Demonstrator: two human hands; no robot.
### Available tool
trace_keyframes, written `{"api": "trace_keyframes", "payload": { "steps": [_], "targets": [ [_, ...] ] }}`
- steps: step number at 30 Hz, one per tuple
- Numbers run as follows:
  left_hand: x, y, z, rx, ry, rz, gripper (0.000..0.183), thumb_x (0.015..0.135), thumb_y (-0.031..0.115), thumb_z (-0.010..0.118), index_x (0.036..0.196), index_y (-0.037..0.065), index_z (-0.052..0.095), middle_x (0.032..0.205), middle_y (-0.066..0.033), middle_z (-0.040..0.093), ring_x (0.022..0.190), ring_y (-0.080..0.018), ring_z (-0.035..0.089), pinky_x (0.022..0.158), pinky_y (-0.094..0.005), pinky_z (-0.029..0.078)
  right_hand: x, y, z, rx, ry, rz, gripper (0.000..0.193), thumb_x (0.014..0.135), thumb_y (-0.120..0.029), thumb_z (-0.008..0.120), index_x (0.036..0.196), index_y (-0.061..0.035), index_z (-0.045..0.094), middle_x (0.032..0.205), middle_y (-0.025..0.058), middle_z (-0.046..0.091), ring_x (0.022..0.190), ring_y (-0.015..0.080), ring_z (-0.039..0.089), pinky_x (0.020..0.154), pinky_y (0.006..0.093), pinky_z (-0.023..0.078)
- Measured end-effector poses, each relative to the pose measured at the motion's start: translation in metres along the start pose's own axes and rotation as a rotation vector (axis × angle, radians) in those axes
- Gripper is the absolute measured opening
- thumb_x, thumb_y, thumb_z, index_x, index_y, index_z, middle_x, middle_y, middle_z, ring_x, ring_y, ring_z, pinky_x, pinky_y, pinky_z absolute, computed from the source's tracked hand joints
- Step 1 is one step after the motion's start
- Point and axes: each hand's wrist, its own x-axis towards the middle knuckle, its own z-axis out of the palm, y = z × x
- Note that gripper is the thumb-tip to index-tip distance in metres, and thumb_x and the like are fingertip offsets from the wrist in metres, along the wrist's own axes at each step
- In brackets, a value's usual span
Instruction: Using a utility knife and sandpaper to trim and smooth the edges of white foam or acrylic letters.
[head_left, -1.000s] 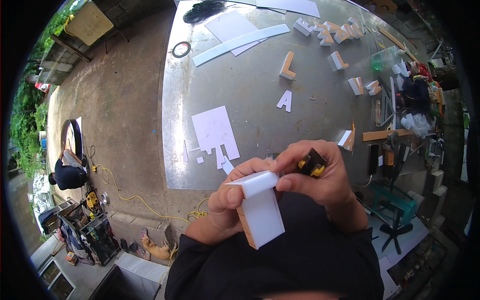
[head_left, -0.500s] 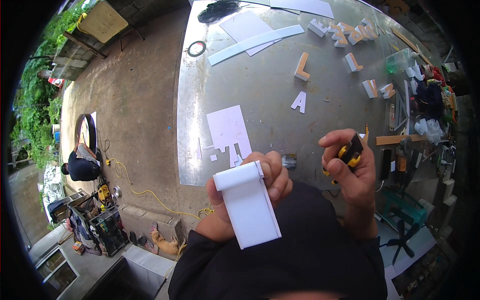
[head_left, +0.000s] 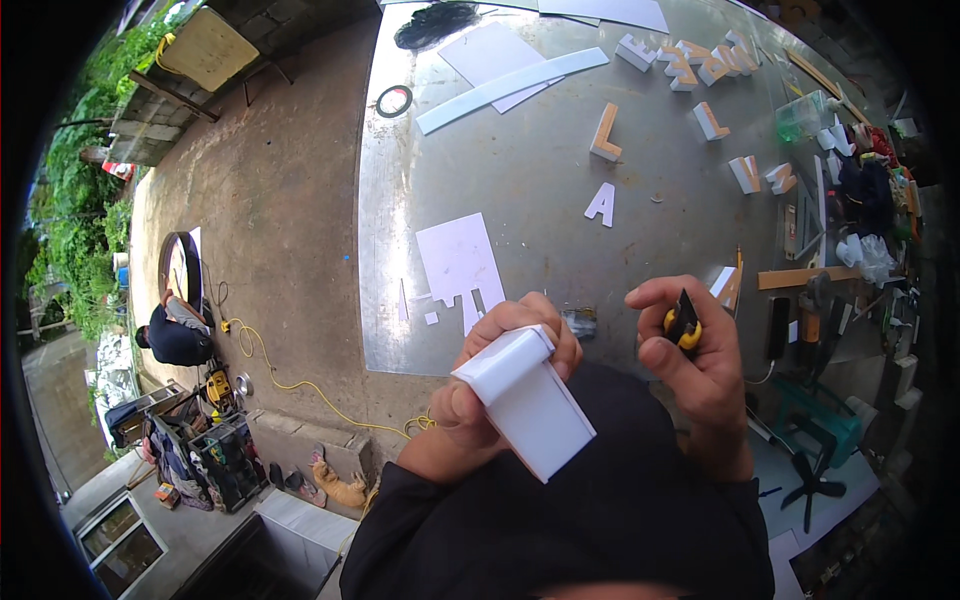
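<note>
My left hand [head_left: 508, 320] grips a white block-like piece [head_left: 540, 412] in front of my chest. One end of the piece is thicker and rounded over, and a thin rim runs along its long edges. My right hand [head_left: 705, 365] curls round a yellow and black utility knife [head_left: 686, 330], its dark tip pointing up. Knife and white piece are apart. Past my left hand lies a white sheet with cut-outs [head_left: 458, 255] on the metal table [head_left: 540, 190]. A flat white letter A [head_left: 601, 204] rests farther off.
Several raised block letters [head_left: 690, 62] stand at the far right. A tape roll [head_left: 394, 101] and a curved white strip [head_left: 510, 90] lie at the far left. Tools and a wooden strip [head_left: 808, 277] crowd the right side. Another person [head_left: 178, 333] crouches on the floor at left.
My left hand has shifted right and turned the white piece, so its lower end now slants to the right. In my right hand the knife has turned, with its tip more upright.
</note>
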Motion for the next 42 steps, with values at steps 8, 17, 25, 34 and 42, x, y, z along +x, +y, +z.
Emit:
{"api": "trace_keyframes", "payload": {
  "steps": [8, 17, 25, 34, 42],
  "targets": [
    [-0.001, 0.001, -0.003, 0.076, -0.031, 0.045, 0.071, 0.065, 0.045, 0.086, 0.113, 0.001, 0.059, 0.101, -0.0091, 0.049, 0.09, -0.0215, 0.057, 0.07, -0.0309, 0.043, -0.001, -0.002, 0.003, -0.011, -0.017, 0.075, 0.028, 0.089, -0.011, 0.07, 0.114, -0.0027, 0.059, 0.072, -0.0033, 0.045, 0.067, 0.0045, 0.04, 0.061, 0.02, 0.034],
    [-0.007, 0.016, 0.0, 0.766, -0.012, 0.223, 0.068, 0.057, 0.035, 0.089, 0.108, -0.001, 0.064, 0.099, -0.0129, 0.056, 0.089, -0.0205, 0.058, 0.075, -0.0304, 0.046, -0.003, 0.003, 0.003, -0.045, -0.046, 0.042, 0.027, 0.09, -0.013, 0.07, 0.113, -0.0032, 0.059, 0.072, -0.0033, 0.045, 0.065, 0.0047, 0.039, 0.06, 0.021, 0.034],
    [0.003, 0.029, 0.021, 1.31, -0.079, 0.391, 0.063, 0.054, 0.024, 0.091, 0.105, -0.002, 0.066, 0.094, -0.0116, 0.058, 0.082, -0.0193, 0.058, 0.068, -0.0277, 0.047, -0.001, -0.001, 0.001, -0.093, -0.156, -0.054, 0.048, 0.075, -0.022, 0.085, 0.114, -0.0033, 0.064, 0.083, 0.0008, 0.054, 0.07, 0.007, 0.048, 0.063, 0.0216, 0.039],
    [0.005, 0.025, 0.031, 1.625, -0.023, 0.41, 0.052, 0.055, 0.02, 0.09, 0.1, 0.005, 0.068, 0.088, -0.0074, 0.059, 0.074, -0.0196, 0.057, 0.065, -0.0304, 0.043, -0.003, 0.002, 0.005, 0.035, -0.188, -0.09, 0.071, 0.061, -0.033, 0.092, 0.118, -0.0001, 0.064, 0.118, 0.0122, 0.057, 0.078, 0.0089, 0.054, 0.068, 0.0224, 0.044],
    [0.012, 0.029, 0.041, 1.661, -0.093, 0.309, 0.049, 0.057, 0.028, 0.089, 0.096, 0.009, 0.067, 0.084, -0.0024, 0.061, 0.074, -0.0164, 0.059, 0.069, -0.0319, 0.035, 0.002, 0.005, -0.001, -0.126, -0.255, -0.158, 0.069, 0.063, -0.026, 0.092, 0.12, -0.0011, 0.063, 0.117, 0.0126, 0.058, 0.078, 0.0107, 0.054, 0.069, 0.0239, 0.046]
  ]
}}
